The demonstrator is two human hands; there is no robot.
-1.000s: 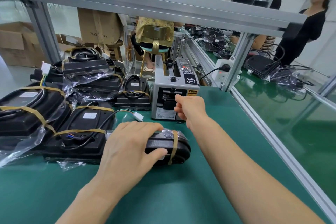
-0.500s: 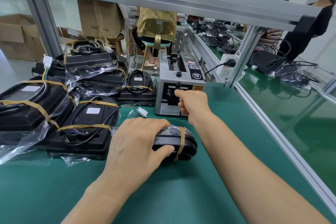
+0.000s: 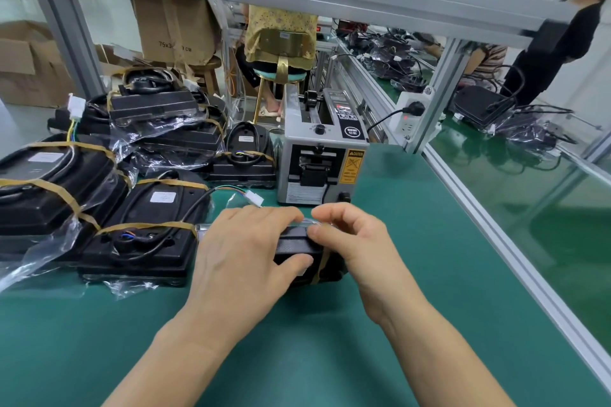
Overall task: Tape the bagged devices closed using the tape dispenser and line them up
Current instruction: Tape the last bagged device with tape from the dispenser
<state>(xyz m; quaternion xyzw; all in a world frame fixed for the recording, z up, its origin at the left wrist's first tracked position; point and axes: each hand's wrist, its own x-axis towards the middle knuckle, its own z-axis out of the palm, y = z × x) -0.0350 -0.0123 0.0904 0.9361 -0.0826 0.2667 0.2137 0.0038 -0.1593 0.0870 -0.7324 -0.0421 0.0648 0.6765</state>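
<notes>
A black bagged device (image 3: pixel 294 246) lies on the green table (image 3: pixel 413 274) in front of the grey tape dispenser (image 3: pixel 322 155). My left hand (image 3: pixel 244 254) rests over the device, thumb against its front side, holding it down. My right hand (image 3: pixel 350 241) pinches a clear strip of tape (image 3: pixel 309 222) between thumb and forefinger just above the device's right end, where a brown tape band wraps it. Most of the device is hidden under my hands.
Several taped bagged devices (image 3: pixel 148 225) lie in a pile and row at the left. A white wire connector (image 3: pixel 254 199) sticks out near the dispenser. An aluminium frame rail (image 3: pixel 496 241) bounds the table on the right. People work at benches behind.
My right hand has come back from the dispenser's mouth with a strip of tape and now holds it over the device. My left hand has stayed on the device.
</notes>
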